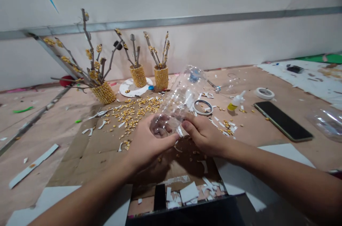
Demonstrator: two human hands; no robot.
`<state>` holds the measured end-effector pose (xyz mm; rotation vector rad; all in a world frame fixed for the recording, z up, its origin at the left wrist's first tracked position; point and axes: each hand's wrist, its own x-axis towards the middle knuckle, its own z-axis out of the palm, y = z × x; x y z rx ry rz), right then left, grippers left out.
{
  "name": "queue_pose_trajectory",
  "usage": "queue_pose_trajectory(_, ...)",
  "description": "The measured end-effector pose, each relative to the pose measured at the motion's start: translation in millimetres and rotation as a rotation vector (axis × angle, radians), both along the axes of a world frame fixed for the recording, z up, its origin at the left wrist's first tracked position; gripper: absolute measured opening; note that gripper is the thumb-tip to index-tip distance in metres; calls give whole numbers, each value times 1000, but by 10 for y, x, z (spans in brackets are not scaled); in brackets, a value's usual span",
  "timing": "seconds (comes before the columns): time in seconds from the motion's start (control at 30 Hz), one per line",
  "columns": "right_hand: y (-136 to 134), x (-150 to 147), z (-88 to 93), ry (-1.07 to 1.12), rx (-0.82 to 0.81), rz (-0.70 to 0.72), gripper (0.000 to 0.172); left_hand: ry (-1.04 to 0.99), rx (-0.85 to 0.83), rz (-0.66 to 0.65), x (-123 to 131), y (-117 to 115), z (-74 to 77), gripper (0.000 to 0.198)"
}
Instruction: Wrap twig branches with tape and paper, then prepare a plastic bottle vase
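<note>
A clear plastic bottle (178,94) with ridged sides is held tilted over the cardboard, its far end pointing up and away. My left hand (149,135) is wrapped round its near end, fingers visible through the plastic. On the right side of that near end, my right hand (201,131) presses thumb and fingers against the plastic. Loose yellow corn kernels (133,112) lie on the brown cardboard (80,158) beyond my hands. A tape ring (203,107) rests just past my right hand, with a glue bottle (235,102) upright to its right.
Three corn-covered pots (103,93) with twigs stand at the back left. To the right lie a phone (283,119), a white tape roll (264,93) and another clear plastic piece (328,124). Paper scraps (189,193) are near the front edge.
</note>
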<state>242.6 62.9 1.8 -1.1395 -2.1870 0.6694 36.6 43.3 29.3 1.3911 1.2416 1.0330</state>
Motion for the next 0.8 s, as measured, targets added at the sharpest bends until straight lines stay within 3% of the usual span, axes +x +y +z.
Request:
queue_pose_trajectory(0.4, 67, 145, 1, -4, -58, 161, 57, -1, -79, -216, -64, -9, 13, 38)
queue_pose_trajectory(0.6, 81, 148, 15, 154, -35, 234, 61, -292, -262, -425, -84, -30, -5, 56)
queue_pose_trajectory(0.67, 68, 136, 8, 180, -59, 196, 60, -381, -272, -381, -97, 13, -42, 63)
queue_pose_trajectory(0.8, 50, 103, -32, 168, -90, 89, 56, -307, -45, -40, -118, 88, -115, 53)
